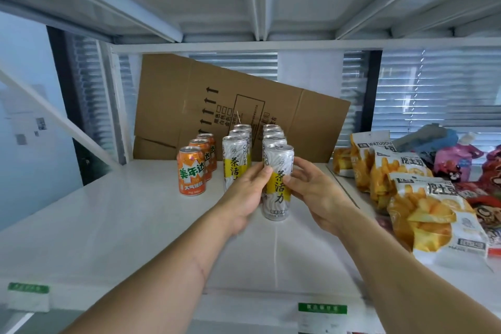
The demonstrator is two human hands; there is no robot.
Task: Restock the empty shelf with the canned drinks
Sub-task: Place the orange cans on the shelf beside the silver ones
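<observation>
Two bare forearms reach forward and inward from the lower edge of the view, meeting near the middle. The left hand (pixel 248 192) is turned palm inward, its fingers curled and its thumb pressed against the side of a tall can (pixel 278 184). The right hand (pixel 315 192) mirrors it from the other side, fingers loosely bent around the same can.

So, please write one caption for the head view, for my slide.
Both hands set a tall can heading the right row on the shelf.
</observation>
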